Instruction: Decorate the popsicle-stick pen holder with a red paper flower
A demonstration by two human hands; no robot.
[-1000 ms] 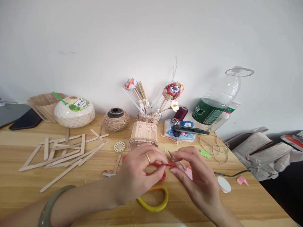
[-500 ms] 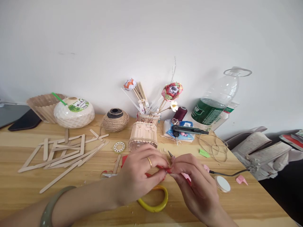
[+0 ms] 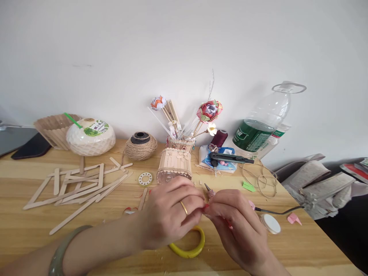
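1. Lying loosely overlapped on the surface (image 3: 129, 260), wooden sticks (image 3: 74, 214) spread at the left.
2. A twine spool (image 3: 140, 148) stands farther back, right of the sticks.
3. The left hand (image 3: 169, 214) has its grip clenched on a small red piece (image 3: 206, 209), mostly hidden between both hands' fingertips.
4. A yellow loop (image 3: 188, 254) lies beneath, partly covered by that hand.
5. The right hand (image 3: 240, 226) has its grip pinching the red piece too, near a pointed pink tool (image 3: 211, 193).

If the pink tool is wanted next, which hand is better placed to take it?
Likely the right hand: the pink tool lies just beyond it, partly hidden by it; the left hand is near only the metal tip. Both seem to pinch the red piece, though.
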